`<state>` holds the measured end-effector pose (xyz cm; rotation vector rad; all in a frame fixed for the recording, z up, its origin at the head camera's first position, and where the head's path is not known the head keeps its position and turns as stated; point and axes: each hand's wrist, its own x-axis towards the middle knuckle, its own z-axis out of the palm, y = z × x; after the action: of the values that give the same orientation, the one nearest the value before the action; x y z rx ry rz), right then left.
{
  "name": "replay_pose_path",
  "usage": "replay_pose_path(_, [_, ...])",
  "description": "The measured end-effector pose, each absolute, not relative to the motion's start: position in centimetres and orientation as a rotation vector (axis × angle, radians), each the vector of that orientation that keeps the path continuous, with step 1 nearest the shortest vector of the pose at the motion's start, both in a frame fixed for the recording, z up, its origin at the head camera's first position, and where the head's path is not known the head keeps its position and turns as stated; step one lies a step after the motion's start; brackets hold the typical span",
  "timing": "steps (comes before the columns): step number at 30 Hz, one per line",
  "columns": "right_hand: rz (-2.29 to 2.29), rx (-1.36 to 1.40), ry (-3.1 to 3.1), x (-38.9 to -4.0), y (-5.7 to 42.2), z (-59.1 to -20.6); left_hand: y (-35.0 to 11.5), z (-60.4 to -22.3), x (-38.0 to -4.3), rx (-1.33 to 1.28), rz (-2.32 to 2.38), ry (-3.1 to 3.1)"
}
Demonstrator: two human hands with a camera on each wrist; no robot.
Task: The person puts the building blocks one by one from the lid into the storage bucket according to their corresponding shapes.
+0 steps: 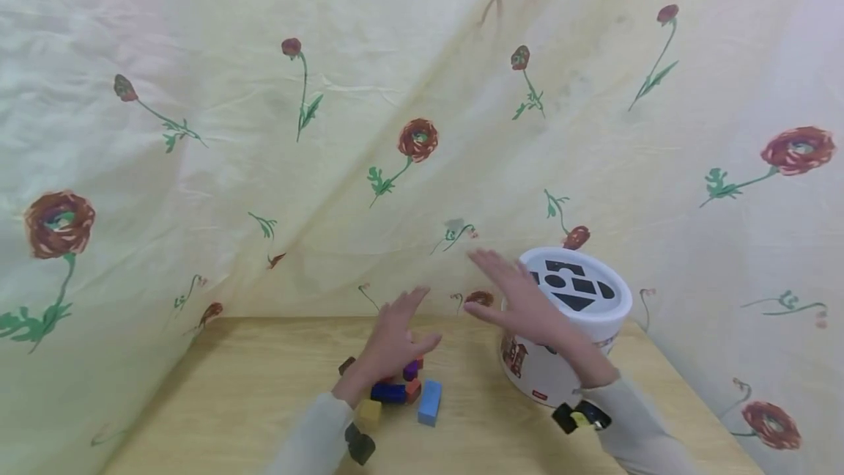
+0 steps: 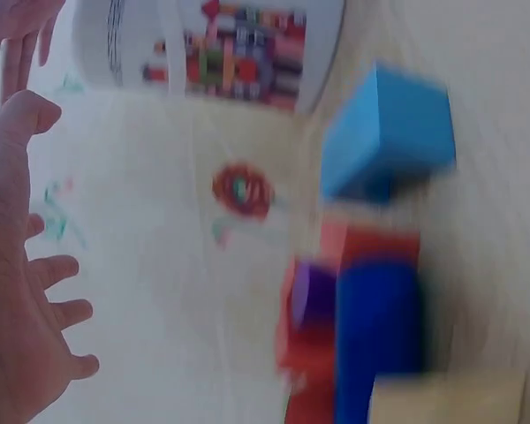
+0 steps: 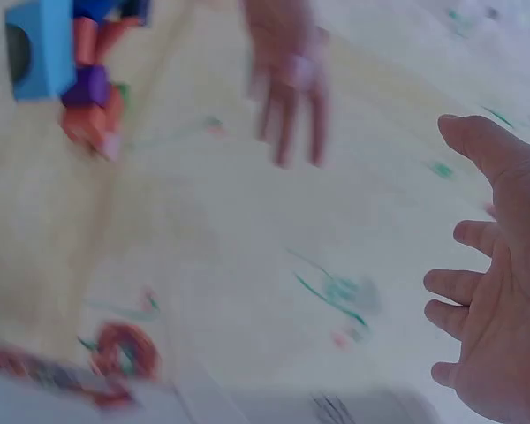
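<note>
My left hand [image 1: 392, 343] hovers over a small cluster of toy blocks, fingers spread and nothing in them. Beneath it lie a dark blue block [image 1: 389, 393], a purple block [image 1: 411, 370], a yellow block [image 1: 369, 414] and several red ones, partly hidden by the hand. A light blue block [image 1: 429, 402] lies just right of the cluster. My right hand [image 1: 524, 306], also empty with fingers extended, is raised in front of a white bucket [image 1: 550, 380], overlapping its left side in the head view. The bucket's white lid [image 1: 596, 317] has black shaped cutouts.
The blocks and bucket stand on a light wooden table [image 1: 264, 387]. A cream cloth with printed red flowers [image 1: 330, 167] hangs behind and along both sides. Each sleeve carries a dark wrist device, such as the right one [image 1: 583, 416].
</note>
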<state>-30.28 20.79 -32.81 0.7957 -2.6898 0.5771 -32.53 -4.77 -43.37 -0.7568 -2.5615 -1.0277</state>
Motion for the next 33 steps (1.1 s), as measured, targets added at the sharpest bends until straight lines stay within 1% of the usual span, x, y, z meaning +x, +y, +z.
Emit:
replay_pose_path(4, [0.679, 0.713, -2.638, -29.6, 25.0, -31.1, -1.5, -43.6, -31.5, -0.756, -1.247, -2.538])
replay_pose_path(10, [0.919, 0.482, -2.669, -29.1, 32.6, -30.1, 3.8, -44.5, -30.5, -0.608, -1.635, -2.545])
replay_pose_path(13, [1.069, 0.406, -2.666, -29.5, 36.5, -30.7, 5.9, -45.0, -30.4, -0.587, -1.72, -2.5])
replay_pose_path(18, [1.259, 0.419, -2.656, -30.3, 41.4, -33.3, 7.9, -45.3, -30.6, -0.556, -1.817, -2.405])
replay_pose_path(22, [1.327, 0.489, -2.713, -31.2, 43.7, -35.8, 8.9, -45.2, -31.0, -0.521, -1.838, -2.37])
replay_pose_path(25, [1.4, 0.598, -2.699, -31.8, 44.8, -37.2, 9.7, -44.9, -31.4, -0.534, -1.857, -2.346])
replay_pose_path(30, [1.572, 0.762, -2.615, -32.7, 45.3, -39.0, 10.6, -44.5, -31.7, -0.59, -1.905, -2.316])
replay_pose_path(33, [1.586, 0.783, -2.594, -32.8, 45.1, -39.6, 10.9, -44.5, -31.7, -0.65, -1.904, -2.299])
